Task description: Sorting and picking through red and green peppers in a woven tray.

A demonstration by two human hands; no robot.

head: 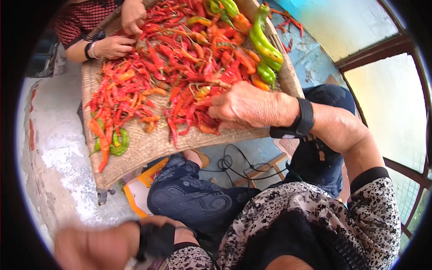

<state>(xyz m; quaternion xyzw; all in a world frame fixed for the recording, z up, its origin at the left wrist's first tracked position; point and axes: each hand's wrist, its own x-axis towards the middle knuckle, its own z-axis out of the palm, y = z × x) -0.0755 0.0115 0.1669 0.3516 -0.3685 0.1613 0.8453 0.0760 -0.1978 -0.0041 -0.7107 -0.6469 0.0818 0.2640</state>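
A woven mat tray (148,138) lies before me, heaped with red chili peppers (189,60). My right hand (243,104) rests at the heap's near edge, its fingers bent down among red peppers; whether it grips one is hidden. Blurred by motion, my left hand (98,241) is off the tray at the lower left, and I cannot tell what it holds. Larger green peppers (265,44) lie along the tray's right side. A curled green pepper (121,143) is near the left corner, beside long orange-red ones (104,152).
Across the tray, another person's hands (116,46) touch the peppers. An orange and white carton (145,189) stands below the tray, left of my legs. Black cable (233,165) coils on the floor near a wooden frame (263,172). Framed window panes (388,101) are at the right.
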